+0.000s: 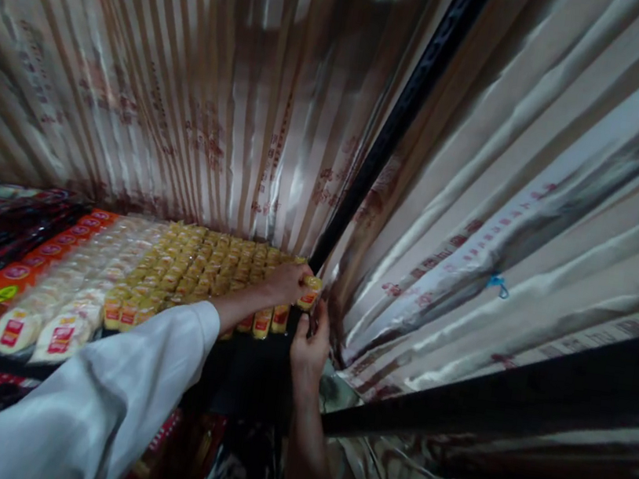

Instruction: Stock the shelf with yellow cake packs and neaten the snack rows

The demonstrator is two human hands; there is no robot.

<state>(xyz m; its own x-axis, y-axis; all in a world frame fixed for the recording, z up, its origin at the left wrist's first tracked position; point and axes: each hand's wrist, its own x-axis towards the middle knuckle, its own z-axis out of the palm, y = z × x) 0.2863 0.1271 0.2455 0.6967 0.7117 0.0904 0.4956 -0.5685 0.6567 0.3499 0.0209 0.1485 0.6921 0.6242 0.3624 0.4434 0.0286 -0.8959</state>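
Near the back right corner of the display, my left hand [288,283], in a white sleeve, is closed on a small yellow packet [309,295] with a red label. Just below and to the right of it is my right hand [312,345]. Its thumb and fingers are apart and point up beside the packet; whether they touch it I cannot tell. Rows of similar yellow packets [191,265] stand to the left, on a black surface [245,368]. My left forearm crosses in front of part of these rows.
Clear-wrapped round white items [62,334] with red labels lie left of the yellow rows, then an orange strip [23,269] and dark shiny packages [4,235]. Printed plastic sheeting [226,99] forms the walls. A black post [395,123] and black beam [513,386] flank the corner.
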